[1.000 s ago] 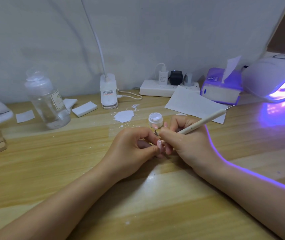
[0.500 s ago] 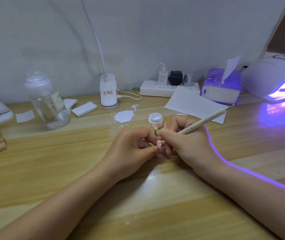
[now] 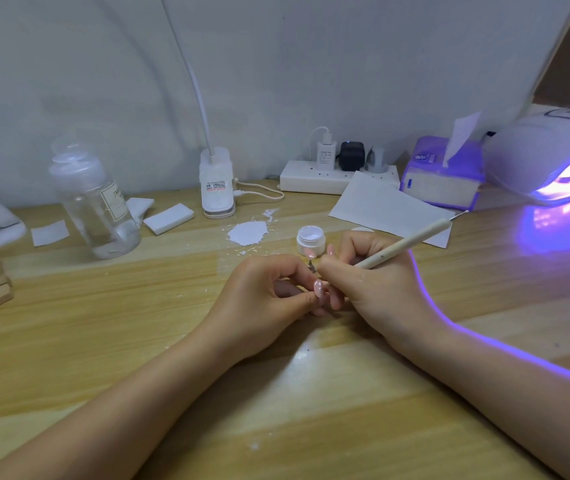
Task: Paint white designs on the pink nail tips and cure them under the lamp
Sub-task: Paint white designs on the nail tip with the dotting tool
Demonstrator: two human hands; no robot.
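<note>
Frame centre: left hand [image 3: 269,299] pinches pink nail tip [image 3: 319,288]; right hand [image 3: 373,282] grips dotting pen [image 3: 405,244]; lamp [image 3: 550,157] glowing upper right.

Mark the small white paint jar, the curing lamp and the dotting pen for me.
small white paint jar [image 3: 310,241], head view, on its front wall.
curing lamp [image 3: 533,150], head view, on its white top shell.
dotting pen [image 3: 405,244], head view, mid-shaft.

Two bare forearms, left hand [image 3: 266,299] and right hand [image 3: 377,289] ungloved (no sleeves, rings or watch)
</note>
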